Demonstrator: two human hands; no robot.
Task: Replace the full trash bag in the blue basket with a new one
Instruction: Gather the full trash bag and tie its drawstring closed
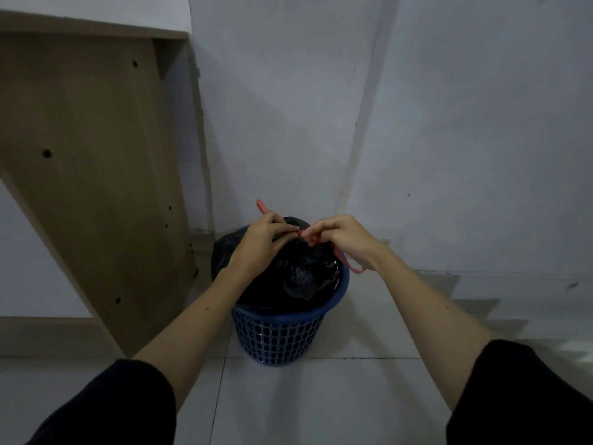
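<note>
A person bends over a blue basket (pixel 282 338) that stands on the tiled floor (pixel 321 406), close to the corner of two white walls (pixel 465 123). A full black bag (pixel 298 271) sits inside the basket and rises above its rim; its neck is gathered together just under the fingers.

The left hand (pixel 261 242) has its fingers (pixel 282 228) curled and pinches one end of the red drawstring (pixel 313 239). A short piece of this string sticks up behind the left fingers, toward the wall. The right hand (pixel 345 240) also has its fingers (pixel 313 231) curled, and it pinches the string at the knot place, between the two hands. The fingertips of both hands are almost touching there, right above the top of the bag. Another loop of the red string hangs down below the right wrist, on the outer side of the right fingers, and it ends over the basket rim.

Both forearms are bare, and dark sleeves (pixel 529 396) cover the upper arms. Left of the left fingers, well apart from them, a brown wooden panel (pixel 90 171) with small holes leans along the wall. The room is rather dark.
</note>
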